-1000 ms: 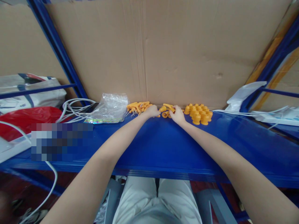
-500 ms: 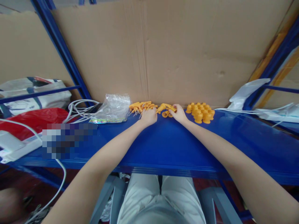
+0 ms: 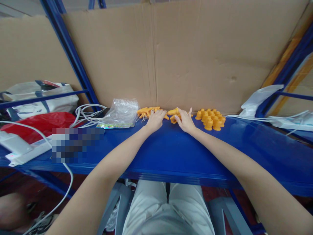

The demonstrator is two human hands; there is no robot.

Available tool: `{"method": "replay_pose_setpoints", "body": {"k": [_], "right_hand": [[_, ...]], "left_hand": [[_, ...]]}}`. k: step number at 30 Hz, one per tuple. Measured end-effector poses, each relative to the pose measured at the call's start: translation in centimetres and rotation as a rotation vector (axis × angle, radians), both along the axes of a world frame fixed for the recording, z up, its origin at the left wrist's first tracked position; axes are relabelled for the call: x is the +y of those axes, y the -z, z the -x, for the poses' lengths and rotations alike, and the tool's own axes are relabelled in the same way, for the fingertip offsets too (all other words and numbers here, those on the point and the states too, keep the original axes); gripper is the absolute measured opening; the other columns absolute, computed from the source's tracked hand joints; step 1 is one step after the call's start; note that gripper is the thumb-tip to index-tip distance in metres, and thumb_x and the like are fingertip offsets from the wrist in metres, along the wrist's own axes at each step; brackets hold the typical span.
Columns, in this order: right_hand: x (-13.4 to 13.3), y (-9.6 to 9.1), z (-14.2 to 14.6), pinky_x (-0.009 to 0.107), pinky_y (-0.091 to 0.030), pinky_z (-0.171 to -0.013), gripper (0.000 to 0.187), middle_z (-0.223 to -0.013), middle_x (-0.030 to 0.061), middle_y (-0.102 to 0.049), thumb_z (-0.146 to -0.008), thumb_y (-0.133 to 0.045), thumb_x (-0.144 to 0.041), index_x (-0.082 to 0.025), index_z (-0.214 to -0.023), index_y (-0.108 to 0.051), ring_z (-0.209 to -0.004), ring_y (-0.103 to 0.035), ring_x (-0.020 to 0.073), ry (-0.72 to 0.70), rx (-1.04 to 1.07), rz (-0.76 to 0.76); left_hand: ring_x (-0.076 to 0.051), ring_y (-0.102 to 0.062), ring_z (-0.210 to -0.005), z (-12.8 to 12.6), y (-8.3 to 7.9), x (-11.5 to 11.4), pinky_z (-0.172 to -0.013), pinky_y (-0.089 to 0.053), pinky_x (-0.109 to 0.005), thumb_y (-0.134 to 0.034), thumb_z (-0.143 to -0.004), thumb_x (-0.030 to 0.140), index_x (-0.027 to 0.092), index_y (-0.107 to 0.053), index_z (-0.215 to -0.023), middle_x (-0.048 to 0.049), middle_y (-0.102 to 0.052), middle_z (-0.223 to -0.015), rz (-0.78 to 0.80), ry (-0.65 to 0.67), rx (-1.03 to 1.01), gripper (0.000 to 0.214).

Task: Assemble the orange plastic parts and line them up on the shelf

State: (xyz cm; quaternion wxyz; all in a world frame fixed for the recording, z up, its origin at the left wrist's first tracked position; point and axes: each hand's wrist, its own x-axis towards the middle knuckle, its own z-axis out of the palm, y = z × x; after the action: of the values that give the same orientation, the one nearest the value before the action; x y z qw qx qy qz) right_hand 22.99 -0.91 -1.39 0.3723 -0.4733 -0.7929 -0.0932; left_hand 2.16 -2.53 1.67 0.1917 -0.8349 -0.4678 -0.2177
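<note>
My left hand (image 3: 156, 121) is curled at the right side of a pile of orange corkscrew pieces (image 3: 146, 112) with metal spirals. Its fingertips meet the narrow end of an orange plastic sleeve (image 3: 173, 111), and what they pinch is hidden. My right hand (image 3: 186, 120) grips the sleeve's wide end between thumb and forefinger, with another finger raised. Under the sleeve, close to my right thumb, an orange cup-shaped piece (image 3: 173, 119) lies on its side. Several more orange cup-shaped pieces (image 3: 211, 118) stand grouped upright to the right.
A clear plastic bag (image 3: 121, 112) lies left of the pile on the blue table (image 3: 168, 156). White cables (image 3: 85, 114), a red bag (image 3: 53, 124) and a power strip (image 3: 29, 153) are farther left. Cardboard (image 3: 195, 58) walls off the back.
The orange sleeve now lies level between my hands. My right hand has turned and spread a finger. The whole view has shifted slightly.
</note>
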Motion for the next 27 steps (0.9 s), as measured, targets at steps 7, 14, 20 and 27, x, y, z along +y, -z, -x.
{"method": "replay_pose_setpoints", "body": {"k": [7,14,20,27], "right_hand": [[0.1,0.0,-0.1,0.065,-0.003,-0.125,0.056,-0.146,0.0166,-0.060,-0.104,-0.028,-0.045,-0.017,-0.149,-0.043,-0.137,-0.054,0.0321,-0.031,0.071,-0.027],[0.4,0.3,-0.3,0.056,-0.029,-0.121,0.051,-0.131,0.0144,-0.066,-0.104,-0.024,-0.050,-0.023,-0.137,-0.051,-0.126,-0.059,0.0306,-0.096,0.137,-0.002],[0.4,0.3,-0.3,0.053,-0.042,-0.110,0.051,-0.125,0.0171,-0.064,-0.103,-0.026,-0.051,-0.020,-0.136,-0.050,-0.122,-0.057,0.0317,-0.135,0.161,0.008],[-0.3,0.2,-0.4,0.054,-0.039,-0.114,0.047,-0.126,0.0169,-0.063,-0.101,-0.028,-0.046,-0.021,-0.138,-0.044,-0.122,-0.057,0.0319,-0.163,0.133,-0.014]], "left_hand": [[-0.029,-0.058,-0.126,0.3,0.1,0.4,-0.105,-0.045,-0.045,-0.034,-0.093,0.004,0.015,-0.058,-0.136,-0.0174,-0.066,-0.130,-0.035,0.077,-0.006,0.051],[-0.026,-0.060,-0.122,0.8,0.5,1.2,-0.106,-0.047,-0.043,-0.035,-0.092,0.004,0.018,-0.060,-0.133,-0.0142,-0.069,-0.125,-0.032,0.154,0.043,0.050],[-0.026,-0.060,-0.121,0.8,0.6,1.3,-0.106,-0.047,-0.041,-0.033,-0.092,0.003,0.017,-0.061,-0.131,-0.0149,-0.068,-0.125,-0.028,0.146,0.062,0.051],[-0.027,-0.059,-0.121,0.9,0.4,1.2,-0.105,-0.047,-0.041,-0.034,-0.091,0.003,0.016,-0.058,-0.136,-0.0156,-0.067,-0.125,-0.033,0.159,0.089,0.052]]}}
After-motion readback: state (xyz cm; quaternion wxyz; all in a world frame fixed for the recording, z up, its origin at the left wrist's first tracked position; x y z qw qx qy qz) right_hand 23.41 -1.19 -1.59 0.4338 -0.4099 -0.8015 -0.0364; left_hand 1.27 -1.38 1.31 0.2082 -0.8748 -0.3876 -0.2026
